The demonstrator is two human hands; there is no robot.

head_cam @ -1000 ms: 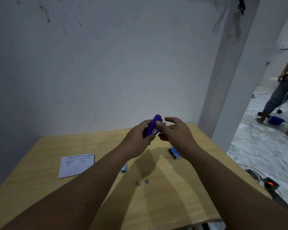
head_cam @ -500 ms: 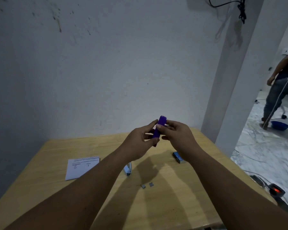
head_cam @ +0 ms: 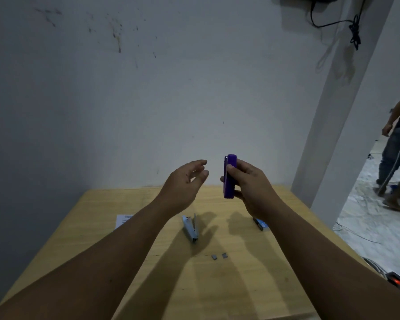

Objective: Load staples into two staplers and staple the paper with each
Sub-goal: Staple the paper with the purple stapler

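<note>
Gripping the purple stapler (head_cam: 230,176) upright above the far part of the wooden table (head_cam: 240,285), the right hand (head_cam: 252,188) has its thumb across the near face and its fingers curled round the back. The stapler's long axis runs almost straight up and down, one end toward the wall above and the other down toward the tabletop; which end is the stapling nose cannot be told. Just to its left, apart from it, the left hand (head_cam: 185,183) hovers with fingers loosely spread and holds nothing.

Below the hands, the light blue stapler (head_cam: 191,227) lies on the table with its arm hinged up, its length running from the far left toward the near right. Two small staple strips (head_cam: 219,256) lie nearer the camera. A blue staple box (head_cam: 260,224) sits under the right wrist, and a sheet of paper (head_cam: 124,220) shows partly behind the left forearm.
</note>
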